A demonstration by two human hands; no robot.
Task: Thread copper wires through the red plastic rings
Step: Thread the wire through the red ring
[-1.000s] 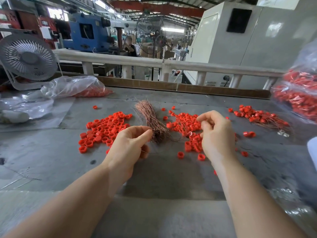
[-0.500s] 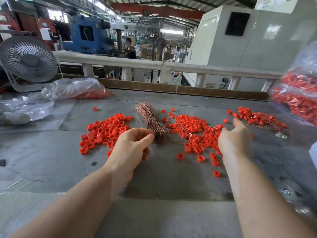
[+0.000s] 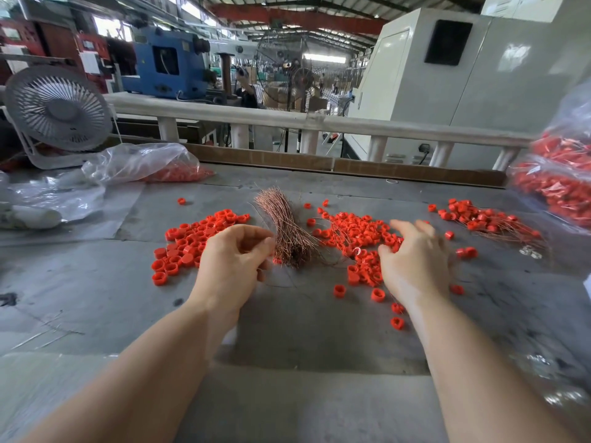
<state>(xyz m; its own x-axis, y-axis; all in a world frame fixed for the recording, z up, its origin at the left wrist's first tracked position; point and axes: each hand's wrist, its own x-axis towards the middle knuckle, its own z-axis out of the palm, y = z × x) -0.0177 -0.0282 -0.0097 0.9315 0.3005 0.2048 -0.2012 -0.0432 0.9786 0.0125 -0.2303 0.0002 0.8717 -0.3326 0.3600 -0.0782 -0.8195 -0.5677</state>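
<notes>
On my head view the grey desk (image 3: 96,282) carries everything. My left hand (image 3: 235,265) hovers just left of the bundle of copper wires (image 3: 287,231), fingers curled with thumb and forefinger brought close together; a thin strand may be pinched there, but the view is too coarse for me to say. The bundle lies near the desk's middle, splayed at its far end and gathered tight at the near end beside my left thumb.

My right hand (image 3: 415,263) is spread, fingers relaxed and a little blurred, over the near right edge of the central pile of red plastic rings (image 3: 355,233); I cannot tell whether the fingertips touch any ring. Fine wires run through that central pile. A second pile of loose rings (image 3: 192,241) lies left of the bundle, partly behind my left hand. A third heap of rings with wires (image 3: 479,219) sits further right, well apart from both hands. A few single rings lie scattered nearer me, below my right wrist.

At the far left stand a white fan (image 3: 57,107) and a clear plastic bag (image 3: 140,163) with red parts inside. At the right edge, another bag of red pieces (image 3: 556,187) bulges into view.
</notes>
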